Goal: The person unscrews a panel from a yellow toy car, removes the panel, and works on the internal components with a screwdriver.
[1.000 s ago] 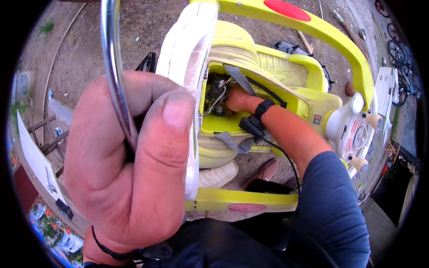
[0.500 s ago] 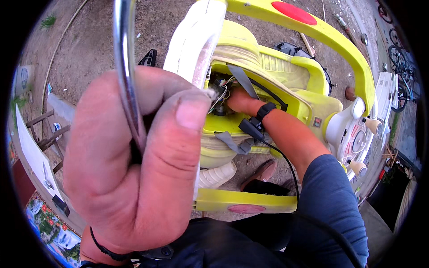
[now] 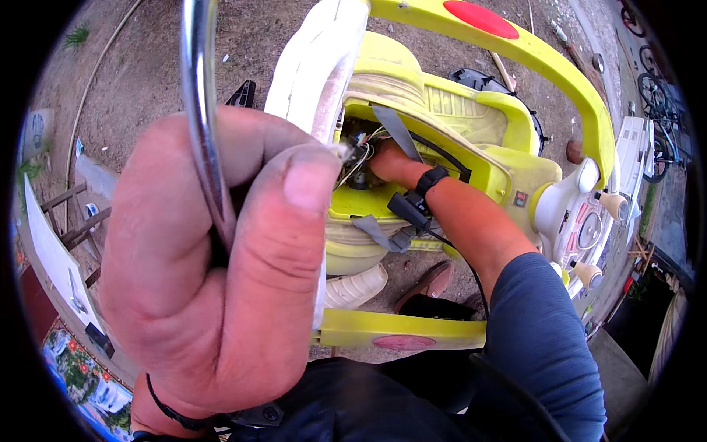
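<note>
Close up at the left, my left hand [image 3: 213, 250] is closed, a shiny metal rod [image 3: 197, 81] gripped in its curled fingers. Its thumb presses on the index finger; a tiny whitish tip [image 3: 344, 151] shows there, too small to name. My right hand [image 3: 389, 160] reaches into the open compartment of a dusty yellow ride-on toy car [image 3: 526, 180]. Its fingers are hidden among thin coloured wires [image 3: 361, 153] and dark parts, so what they touch cannot be seen. A grey strap [image 3: 398, 132] hangs over the compartment beside this hand.
A yellow bar with a red oval [image 3: 482, 18] arches over the car's far side; another yellow bar [image 3: 346, 328] crosses close to me. A white panel [image 3: 313, 66] stands at the left. A black device on a cable [image 3: 409, 210] hangs by my right wrist. Bicycles [image 3: 658, 144] stand far right.
The whole view has shifted slightly. My left hand keeps its grip on the rod, and my right hand stays in the compartment, with the wires beside it displaced a little.
</note>
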Demonstrator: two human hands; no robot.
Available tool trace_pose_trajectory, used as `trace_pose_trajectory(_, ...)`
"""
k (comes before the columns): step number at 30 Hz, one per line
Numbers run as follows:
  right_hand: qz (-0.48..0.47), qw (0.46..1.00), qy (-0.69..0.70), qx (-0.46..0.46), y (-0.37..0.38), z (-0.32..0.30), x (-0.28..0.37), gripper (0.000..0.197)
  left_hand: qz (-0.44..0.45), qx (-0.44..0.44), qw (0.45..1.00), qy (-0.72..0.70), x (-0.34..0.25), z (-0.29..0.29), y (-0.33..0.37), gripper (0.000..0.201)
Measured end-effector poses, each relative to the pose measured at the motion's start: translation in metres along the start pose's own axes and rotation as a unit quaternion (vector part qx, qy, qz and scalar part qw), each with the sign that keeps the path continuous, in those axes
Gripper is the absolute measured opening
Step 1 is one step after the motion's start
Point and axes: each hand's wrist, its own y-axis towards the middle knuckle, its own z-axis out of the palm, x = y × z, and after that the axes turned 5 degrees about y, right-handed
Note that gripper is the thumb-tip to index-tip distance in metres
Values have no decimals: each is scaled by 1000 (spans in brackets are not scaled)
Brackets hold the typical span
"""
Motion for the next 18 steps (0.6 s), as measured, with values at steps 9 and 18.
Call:
trace_pose_trajectory(9, 183, 956, 226, 24, 0, -16, 20, 33, 38, -79, 996, 30, 4, 15, -7, 22)
trace_pose_trajectory(18, 101, 947, 292, 91, -15, -58, 18, 44, -18, -27, 998, 52, -2, 4, 0, 22)
